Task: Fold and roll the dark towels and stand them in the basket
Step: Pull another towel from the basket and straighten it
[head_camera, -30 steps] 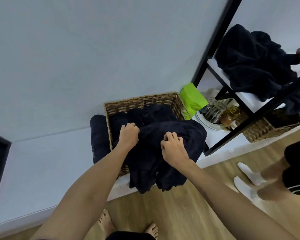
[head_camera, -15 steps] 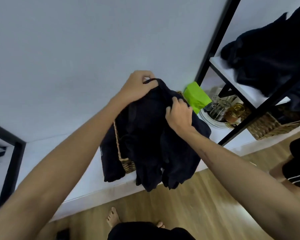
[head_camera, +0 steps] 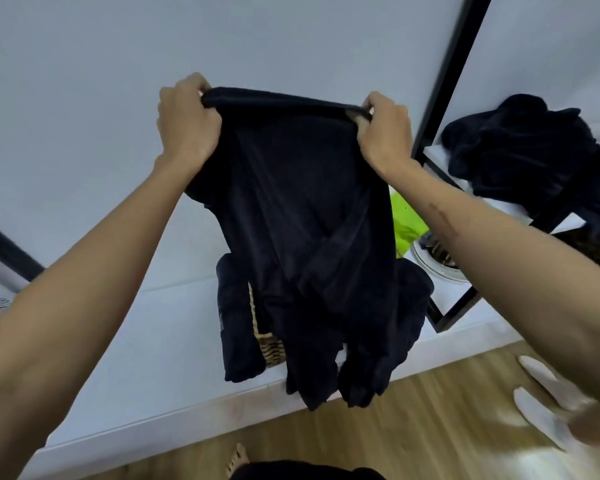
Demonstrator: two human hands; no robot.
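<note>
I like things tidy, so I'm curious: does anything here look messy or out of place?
Yes. A dark towel hangs over the wicker basket's left rim instead of standing rolled inside. Another heap of dark cloth lies crumpled on the white shelf at right. The towel gripped by both hands is bunched, not flat.

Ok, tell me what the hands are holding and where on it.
A dark towel, gripped along its top edge: left hand and right hand at opposite ends.

Single head-worn wide-angle view, facing forward and down. Close on raised left hand (head_camera: 187, 124) and right hand (head_camera: 387, 133); floor (head_camera: 430, 427) at bottom. Right edge blurred, probably motion.
</note>
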